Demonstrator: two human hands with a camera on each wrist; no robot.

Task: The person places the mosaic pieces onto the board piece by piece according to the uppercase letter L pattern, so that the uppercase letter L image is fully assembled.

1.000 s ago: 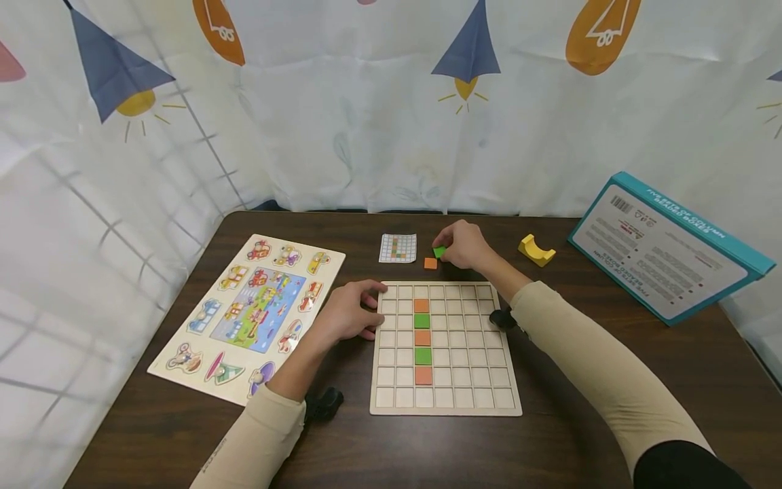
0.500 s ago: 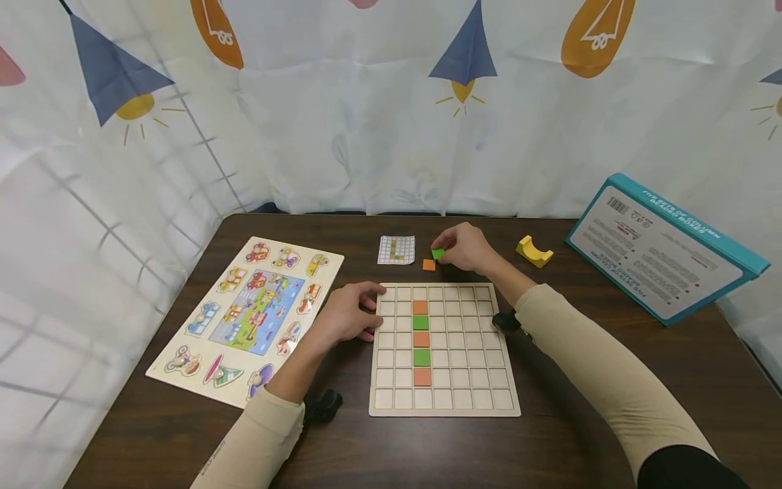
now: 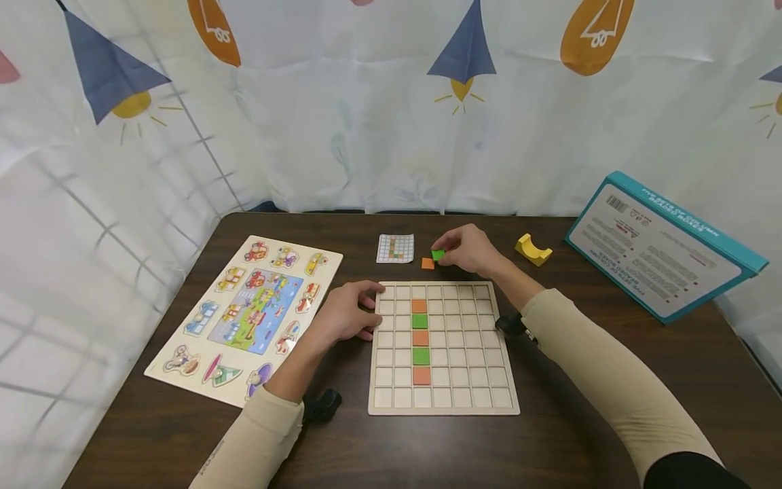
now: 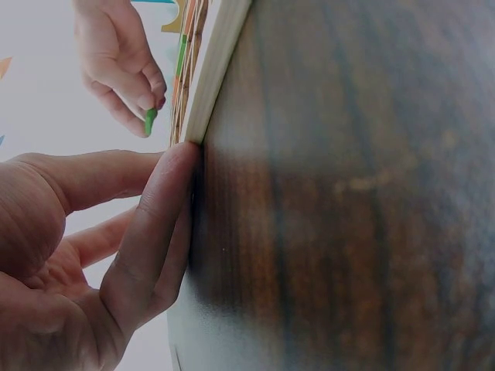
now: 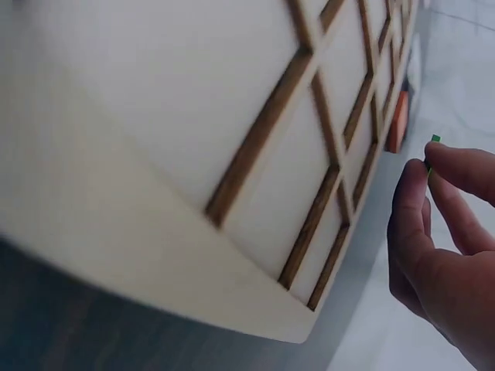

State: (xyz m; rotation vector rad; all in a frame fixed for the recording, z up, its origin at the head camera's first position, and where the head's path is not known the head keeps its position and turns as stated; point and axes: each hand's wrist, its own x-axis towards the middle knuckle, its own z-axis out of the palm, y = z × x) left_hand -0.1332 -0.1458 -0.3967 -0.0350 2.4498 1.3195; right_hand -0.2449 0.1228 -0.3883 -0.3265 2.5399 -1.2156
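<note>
My right hand (image 3: 467, 248) pinches a small green square tile (image 3: 438, 255) between thumb and fingertips beyond the board's far edge. In the right wrist view that tile (image 5: 435, 140) shows only as a thin green edge. Just left of it an orange tile (image 3: 427, 263) lies on the table. The wooden grid board (image 3: 461, 356) has a column of alternating orange and green tiles in its third column from the left. Along the board's left side rests my left hand (image 3: 348, 312), thumb and fingertips touching the edge. Up close, a fingertip (image 4: 182, 154) meets the board's side.
A small printed grid card (image 3: 395, 248) lies behind the board. At left is a picture puzzle board (image 3: 330, 261) with vehicle pieces. A yellow curved block (image 3: 533, 250) sits at the back right, near a leaning teal box (image 3: 672, 251). A patterned curtain (image 3: 366, 136) hangs behind the table.
My right hand draws slightly toward me and right with the green tile, which stays pinched. The left hand keeps its place at the board's edge; the view shifts a little.
</note>
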